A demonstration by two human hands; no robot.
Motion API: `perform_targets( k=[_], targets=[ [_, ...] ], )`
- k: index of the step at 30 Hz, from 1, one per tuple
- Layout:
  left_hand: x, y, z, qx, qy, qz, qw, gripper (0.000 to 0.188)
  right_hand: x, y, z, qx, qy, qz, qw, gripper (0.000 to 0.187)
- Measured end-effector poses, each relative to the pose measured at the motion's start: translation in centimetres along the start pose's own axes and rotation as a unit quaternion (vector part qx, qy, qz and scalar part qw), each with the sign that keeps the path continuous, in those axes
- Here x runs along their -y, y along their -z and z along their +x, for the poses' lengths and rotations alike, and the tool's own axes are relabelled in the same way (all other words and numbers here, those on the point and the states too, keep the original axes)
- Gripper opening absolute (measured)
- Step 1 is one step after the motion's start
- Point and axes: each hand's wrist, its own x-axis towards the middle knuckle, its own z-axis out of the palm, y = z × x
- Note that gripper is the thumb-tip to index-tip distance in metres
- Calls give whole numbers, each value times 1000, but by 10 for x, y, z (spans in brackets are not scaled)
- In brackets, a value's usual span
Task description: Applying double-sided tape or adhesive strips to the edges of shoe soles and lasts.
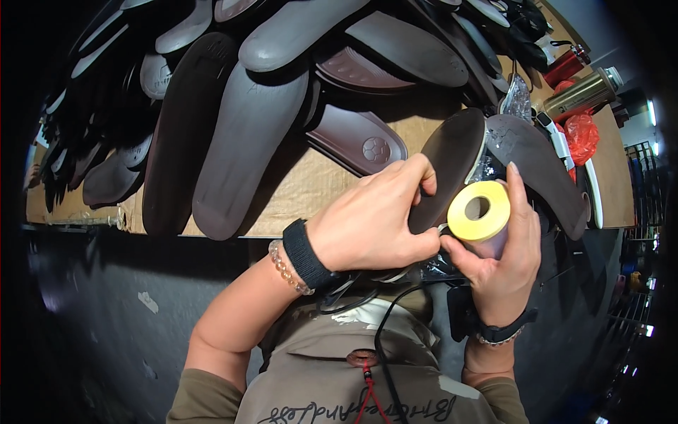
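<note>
My right hand [505, 258] is wrapped round a yellow-edged roll [462, 208] with a hollow core, which looks like tape or labels. The fingers lie along its far side and the thumb is at its near left. Close by on the left, my left hand [378, 219] is closed, thumb and fingertips brought together by the roll's edge. Whatever is between those fingertips is too small to make out. A dark insole [455, 145] leans just beyond my left fingers, partly covered by them. Another dark insole [540, 166] lies behind my right hand.
Many grey and brown insoles [254, 141] are heaped over the cardboard-topped table [282, 194]. One reddish-brown insole [360, 141] bears a ball emblem. At the right stand a metal flask [583, 95], a red flask [565, 67] and a crumpled red plastic bag [581, 131]. A black cord [381, 336] hangs before me.
</note>
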Motion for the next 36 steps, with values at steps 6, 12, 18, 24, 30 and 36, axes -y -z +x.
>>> perform_targets(
  k=[6,12,18,24,30,36],
  targets=[
    [-2,5,-6,6,-43,-11,999,64,-1,-6,-2,15,3,33,999,99],
    [-13,5,1,0,-196,11,981,81,5,-9,-6,-12,13,-8,1000,101],
    [-23,8,5,46,-184,46,981,71,-4,-8,-12,26,-10,55,998,114],
    [-19,9,12,44,-167,44,984,66,-12,-10,-13,23,-14,175,984,115],
    [-19,14,13,65,-161,21,985,60,-53,40,-5,33,35,117,992,88],
    [-15,10,18,83,-186,38,978,61,-85,54,6,-31,-82,27,996,38]
  ],
)
